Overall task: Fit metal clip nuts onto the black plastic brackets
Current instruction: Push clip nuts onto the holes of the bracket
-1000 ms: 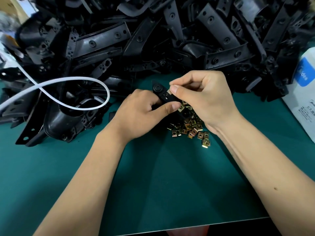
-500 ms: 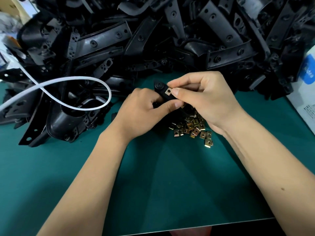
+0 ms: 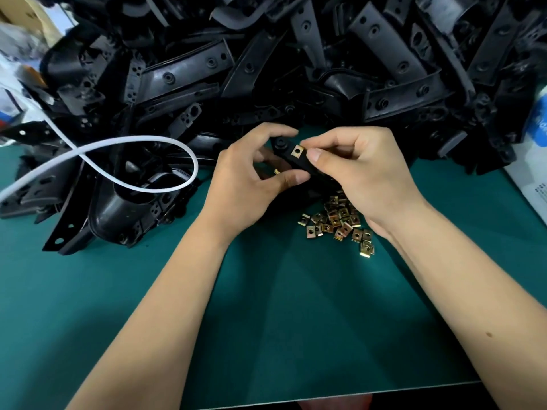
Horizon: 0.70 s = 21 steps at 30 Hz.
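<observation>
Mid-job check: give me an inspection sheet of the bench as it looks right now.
Surface: green mat, front area bare.
Job's things: black bracket held above the mat, one clip nut seated on it; loose clip nuts heaped under the right wrist.
Clutter: pile of black plastic parts across the back.
Grippers: left hand and right hand both grip the bracket.
Cables: white strap looped over the left parts.
Surroundings: white box at right edge.

bracket pile (image 3: 296, 69) behind, clip nuts (image 3: 337, 221) front-right, tube (image 3: 133, 161) left on pile
</observation>
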Motion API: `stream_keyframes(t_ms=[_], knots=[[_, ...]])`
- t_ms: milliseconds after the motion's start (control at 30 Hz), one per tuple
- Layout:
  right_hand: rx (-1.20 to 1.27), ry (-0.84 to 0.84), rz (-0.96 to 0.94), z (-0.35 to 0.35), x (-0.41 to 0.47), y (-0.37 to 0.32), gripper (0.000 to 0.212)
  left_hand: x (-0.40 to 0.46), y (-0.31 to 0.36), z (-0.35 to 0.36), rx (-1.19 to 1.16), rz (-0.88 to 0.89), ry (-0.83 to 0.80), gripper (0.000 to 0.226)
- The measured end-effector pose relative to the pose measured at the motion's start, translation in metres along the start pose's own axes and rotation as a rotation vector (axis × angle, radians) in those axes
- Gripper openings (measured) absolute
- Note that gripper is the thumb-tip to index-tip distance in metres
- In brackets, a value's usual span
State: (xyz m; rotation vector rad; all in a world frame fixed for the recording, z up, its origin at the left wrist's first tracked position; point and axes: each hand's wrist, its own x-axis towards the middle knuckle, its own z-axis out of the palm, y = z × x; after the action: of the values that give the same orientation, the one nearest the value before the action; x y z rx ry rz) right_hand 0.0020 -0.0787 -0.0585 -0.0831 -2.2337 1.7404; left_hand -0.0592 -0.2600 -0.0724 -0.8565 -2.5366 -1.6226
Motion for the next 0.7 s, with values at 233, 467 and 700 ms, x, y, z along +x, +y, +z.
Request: stream_keyframes(t_ms=[233,467,700], knots=[[-0.035,-0.099,-0.028,-0.0028,-0.0004,0.0017,0.022,0.0005,-0.0017,0.0021,0.025,0.017,0.037,0.047],[-0.029,-0.157,-0.041,-0.0048,0.0015,-0.0024,0.02,0.001,-0.0009,0.0019,0.0,0.061,-0.003,0.043],[-0.238,-0.067,-0.089,0.0004,-0.0013,-0.0004,0.032,-0.0001,0.0005,0.0062,0.107,-0.012,0.07,0.06]])
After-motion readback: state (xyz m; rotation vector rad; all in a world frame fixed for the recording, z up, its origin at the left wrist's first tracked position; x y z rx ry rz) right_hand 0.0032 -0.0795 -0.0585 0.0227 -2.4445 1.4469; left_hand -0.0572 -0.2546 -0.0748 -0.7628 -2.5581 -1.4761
